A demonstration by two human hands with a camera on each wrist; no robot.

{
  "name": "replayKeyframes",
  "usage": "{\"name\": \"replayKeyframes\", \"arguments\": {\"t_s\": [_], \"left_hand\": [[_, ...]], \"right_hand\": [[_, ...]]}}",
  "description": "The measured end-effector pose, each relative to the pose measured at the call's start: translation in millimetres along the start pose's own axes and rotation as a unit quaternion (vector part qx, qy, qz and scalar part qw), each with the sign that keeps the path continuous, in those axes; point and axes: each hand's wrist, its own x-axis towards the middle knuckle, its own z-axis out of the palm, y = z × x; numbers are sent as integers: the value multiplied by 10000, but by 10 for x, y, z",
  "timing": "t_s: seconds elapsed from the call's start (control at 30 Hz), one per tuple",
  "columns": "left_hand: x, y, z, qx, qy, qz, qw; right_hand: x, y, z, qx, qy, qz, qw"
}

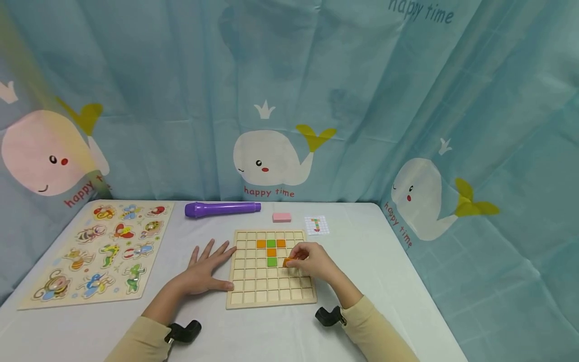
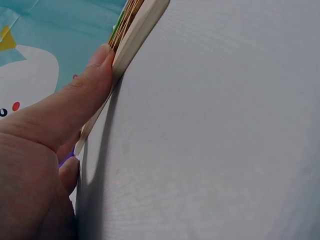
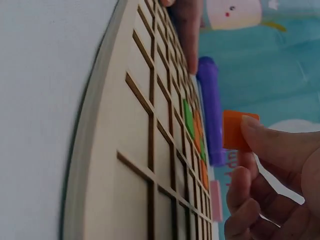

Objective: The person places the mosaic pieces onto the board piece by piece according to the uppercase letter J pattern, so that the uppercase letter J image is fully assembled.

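A wooden grid board (image 1: 249, 296) lies flat on the white table. Orange and green square tiles fill several of its cells in a T shape, among them a green tile (image 1: 272, 262) at the lower end. My right hand (image 1: 313, 260) pinches an orange square tile (image 3: 232, 131) between thumb and fingers, above the board's right half. Spread out on the table, my left hand (image 1: 203, 271) touches the board's left edge with thumb and a fingertip; the thumb (image 2: 85, 95) lies against the wooden rim in the left wrist view.
Behind the board are a pink block (image 1: 282, 217), a small pattern card (image 1: 316, 225) and a purple toy microphone (image 1: 222, 209). An insect puzzle board (image 1: 156, 246) lies at the left. Blue whale-print curtains (image 1: 181, 100) hang around the table.
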Motion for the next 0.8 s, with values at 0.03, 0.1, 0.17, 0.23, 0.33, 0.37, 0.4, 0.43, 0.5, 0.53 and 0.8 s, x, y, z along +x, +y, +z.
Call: {"name": "replayKeyframes", "arguments": {"t_s": [0.03,0.1,0.17,0.23,0.33,0.37,0.4,0.43,0.5,0.53,0.8], "left_hand": [[0,2,1,-3,-1,2,10000],[1,10,0,-6,1,9,10000],[2,13,-2,13,6,12,10000],[3,15,-6,25,7,5,10000],[4,19,-10,55,13,-4,10000],[4,22,-12,56,12,-4,10000],[4,25,-13,49,10,4,10000],[5,27,-14,62,7,4,10000],[5,32,-17,41,2,8,10000],[5,33,-18,36,2,8,10000],[2,15,-15,41,-11,-25,10000]], "right_hand": [[18,-5,34,-3,-30,-39,10000],[50,-16,101,9,-99,-74,9999],[72,-34,166,32,-173,-75,9998],[87,-55,228,7,-243,-53,9997],[93,-90,293,-119,-300,-46,9995],[94,-94,309,-171,-304,-74,9994],[95,-99,322,-230,-296,-90,9993],[94,-108,331,-286,-290,-101,9991],[94,-118,344,-386,-277,-152,9988],[98,-117,352,-446,-272,-183,9985],[141,-160,412,-926,-201,-221,9953]]}}
